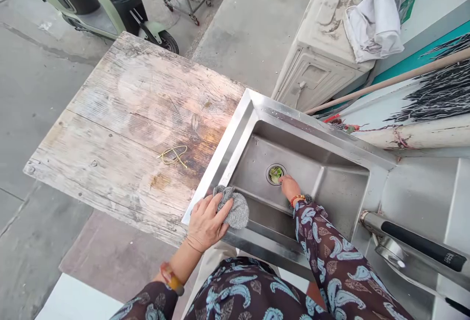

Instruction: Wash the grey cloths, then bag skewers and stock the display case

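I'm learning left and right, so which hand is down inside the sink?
The right hand, by the green scraps in the drain. The left hand is on a grey cloth at the sink's rim instead.

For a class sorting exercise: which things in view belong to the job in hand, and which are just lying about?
Likely the job:
grey cloth, under left hand
sink
drain with green scraps, at right hand

Seemingly lying about:
yellow string on wooden table
white cloth
scooter

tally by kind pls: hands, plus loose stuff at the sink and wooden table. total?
Hands: 2 (left hand, right hand)
Grey cloth: 1
Clump of green scraps in the drain: 1
Yellow string: 1
Total: 5
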Action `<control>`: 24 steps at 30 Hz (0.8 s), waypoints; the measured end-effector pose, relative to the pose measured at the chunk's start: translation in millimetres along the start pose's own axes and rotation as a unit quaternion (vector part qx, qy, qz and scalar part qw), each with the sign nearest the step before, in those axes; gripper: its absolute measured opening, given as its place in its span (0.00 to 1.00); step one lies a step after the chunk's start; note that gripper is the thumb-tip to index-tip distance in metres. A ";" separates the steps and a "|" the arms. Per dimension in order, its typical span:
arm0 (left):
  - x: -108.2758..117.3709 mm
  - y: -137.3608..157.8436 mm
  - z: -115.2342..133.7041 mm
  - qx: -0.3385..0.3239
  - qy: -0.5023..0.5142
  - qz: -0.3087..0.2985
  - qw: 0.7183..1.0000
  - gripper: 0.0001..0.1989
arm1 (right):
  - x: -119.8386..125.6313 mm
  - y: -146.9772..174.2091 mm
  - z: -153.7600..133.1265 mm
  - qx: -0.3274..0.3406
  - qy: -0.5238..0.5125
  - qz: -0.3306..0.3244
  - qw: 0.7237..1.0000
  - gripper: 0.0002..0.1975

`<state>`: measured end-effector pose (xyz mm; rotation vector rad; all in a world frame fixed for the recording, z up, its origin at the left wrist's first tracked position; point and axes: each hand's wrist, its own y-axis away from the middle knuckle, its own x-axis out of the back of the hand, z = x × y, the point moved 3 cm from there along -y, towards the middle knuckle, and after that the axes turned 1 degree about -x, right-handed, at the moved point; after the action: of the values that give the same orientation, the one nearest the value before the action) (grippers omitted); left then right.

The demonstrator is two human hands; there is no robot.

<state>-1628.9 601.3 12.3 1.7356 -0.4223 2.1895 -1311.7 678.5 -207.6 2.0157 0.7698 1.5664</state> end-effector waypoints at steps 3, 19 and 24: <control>-1.3 -0.6 -1.0 0.008 0.003 -0.008 1.000 0.26 | 2.5 -3.1 -0.3 0.063 0.010 -0.023 0.998 0.20; -4.5 -1.9 1.5 0.019 -0.018 -0.019 0.999 0.26 | -8.2 -32.2 -1.5 0.079 0.103 -0.114 0.985 0.19; -3.6 -1.5 2.0 0.019 -0.025 -0.023 0.999 0.26 | -4.1 -18.9 -3.1 0.073 0.086 -0.094 0.989 0.16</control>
<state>-1625.7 601.6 9.3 1.8059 -0.3511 2.1386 -1318.3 689.6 -222.4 1.8592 1.1363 1.6274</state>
